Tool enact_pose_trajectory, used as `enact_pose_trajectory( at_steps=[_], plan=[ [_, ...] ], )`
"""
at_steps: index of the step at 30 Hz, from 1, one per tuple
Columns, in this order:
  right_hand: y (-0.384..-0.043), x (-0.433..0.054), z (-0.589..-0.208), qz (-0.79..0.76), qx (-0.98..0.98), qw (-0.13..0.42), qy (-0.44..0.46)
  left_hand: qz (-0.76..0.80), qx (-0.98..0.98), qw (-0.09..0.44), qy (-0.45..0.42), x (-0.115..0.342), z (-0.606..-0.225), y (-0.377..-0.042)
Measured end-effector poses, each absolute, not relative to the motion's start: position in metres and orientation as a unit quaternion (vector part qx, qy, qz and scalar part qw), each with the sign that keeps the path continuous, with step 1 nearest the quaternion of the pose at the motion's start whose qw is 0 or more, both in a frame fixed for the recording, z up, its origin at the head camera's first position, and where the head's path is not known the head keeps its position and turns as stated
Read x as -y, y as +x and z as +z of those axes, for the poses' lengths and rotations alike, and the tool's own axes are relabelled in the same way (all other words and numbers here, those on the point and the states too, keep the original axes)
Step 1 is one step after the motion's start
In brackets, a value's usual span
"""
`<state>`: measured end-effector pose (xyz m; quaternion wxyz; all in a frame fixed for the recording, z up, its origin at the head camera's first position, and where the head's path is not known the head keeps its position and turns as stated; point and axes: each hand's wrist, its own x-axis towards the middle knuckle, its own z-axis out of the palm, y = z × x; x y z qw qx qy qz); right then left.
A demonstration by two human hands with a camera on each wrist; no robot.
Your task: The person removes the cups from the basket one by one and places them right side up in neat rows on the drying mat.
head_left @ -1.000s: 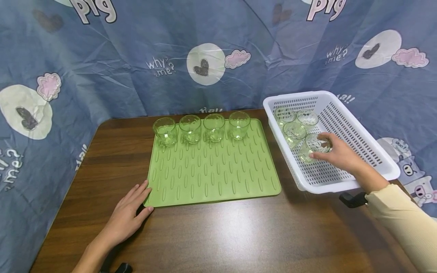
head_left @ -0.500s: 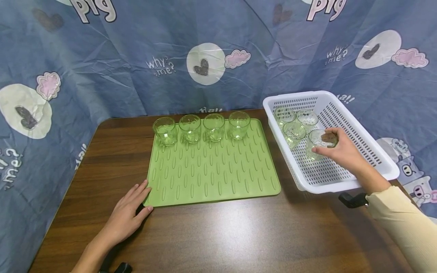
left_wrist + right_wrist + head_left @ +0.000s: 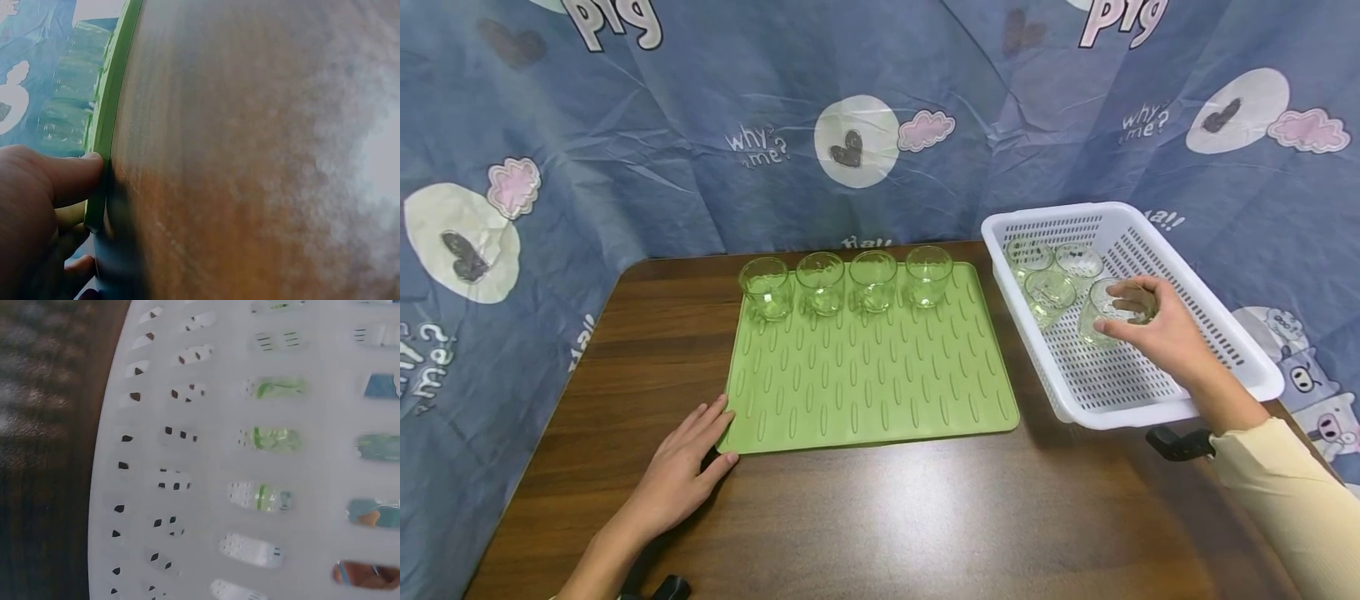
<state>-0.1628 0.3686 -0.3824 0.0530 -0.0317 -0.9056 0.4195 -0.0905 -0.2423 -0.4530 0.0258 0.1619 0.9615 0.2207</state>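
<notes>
In the head view my right hand [image 3: 1157,321] holds a clear, green-tinted drinking glass [image 3: 1093,325], thumb on its near side and fingers at the far side of its rim, inside the white basket [image 3: 1120,417]. Three similar glasses [image 3: 1049,292] stand in the basket's left part. My left hand [image 3: 681,467] lies with relaxed fingers at the near left corner of a green ribbed mat [image 3: 880,375]; the left wrist view shows the thumb [image 3: 81,172] against the mat's edge. The right wrist view looks at the basket's slotted wall [image 3: 212,450], with bits of fingers [image 3: 369,575] seen through the slots.
Several upright glasses [image 3: 874,283] form a row along the mat's far edge. Mat and basket both sit on a brown wooden table [image 3: 880,517]. A blue printed cloth [image 3: 700,125] hangs behind the table.
Within the basket my right hand and its glass have shifted a little to the right and toward the far side, away from the other glasses. The left hand stays put.
</notes>
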Motion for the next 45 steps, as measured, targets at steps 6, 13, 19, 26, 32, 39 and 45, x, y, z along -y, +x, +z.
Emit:
enact_pose_trajectory(
  at_steps=[6,13,19,26,32,39,45],
  plan=[
    [-0.158,-0.368,-0.377,0.452,0.887,0.096,-0.027,0.221,-0.962,0.029,0.16,0.242,-0.452,-0.09],
    [-0.153,-0.363,-0.347,0.444,0.881,0.161,-0.032,0.223,-0.961,0.026,0.161,0.244,-0.452,-0.09],
    [-0.147,-0.363,-0.339,0.428,0.889,0.158,-0.034,0.225,-0.961,0.032,0.161,0.243,-0.452,-0.09],
    [-0.142,-0.367,-0.343,0.425,0.892,0.149,-0.036,0.223,-0.961,0.029,0.162,0.243,-0.451,-0.091],
    [-0.139,-0.359,-0.331,0.44,0.883,0.163,-0.005,0.224,-0.961,0.034,0.158,0.243,-0.45,-0.09],
    [-0.135,-0.335,-0.305,0.46,0.871,0.166,0.045,0.222,-0.962,0.039,0.157,0.243,-0.449,-0.09],
    [-0.135,-0.305,-0.292,0.467,0.86,0.172,0.114,0.221,-0.962,0.038,0.158,0.243,-0.45,-0.091]
  ],
)
